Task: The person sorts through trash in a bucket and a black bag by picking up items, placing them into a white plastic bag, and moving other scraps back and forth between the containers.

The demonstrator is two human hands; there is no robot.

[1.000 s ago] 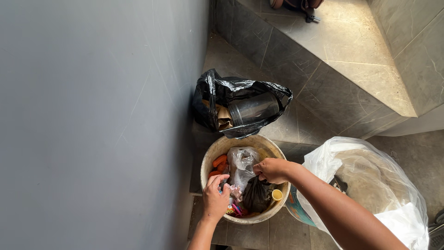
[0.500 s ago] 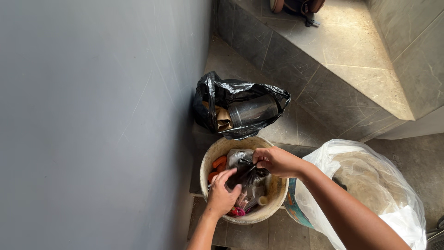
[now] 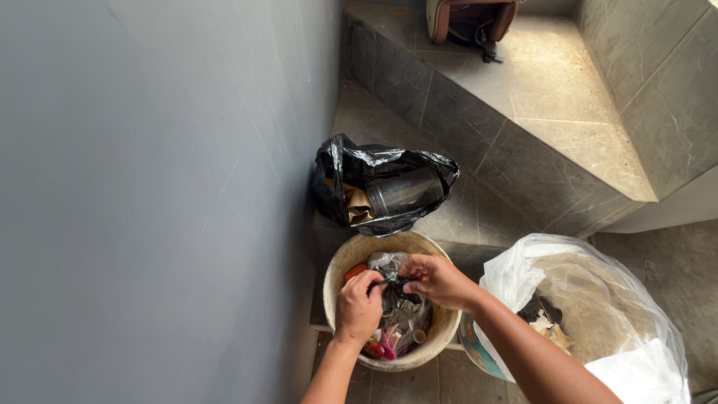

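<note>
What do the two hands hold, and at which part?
Left hand and right hand pinch the top of a dark bag over the bucket.

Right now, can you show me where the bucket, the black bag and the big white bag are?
bucket [image 3: 338,263], head view, on its bare left rim.
black bag [image 3: 374,159], head view, on its crinkled top.
white bag [image 3: 598,292], head view, on its see-through side.

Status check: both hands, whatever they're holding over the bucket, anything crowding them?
Left hand and right hand both pinching a small dark bag over the cream bucket. Black bag behind, clear bag at right; neither blocks.
</note>
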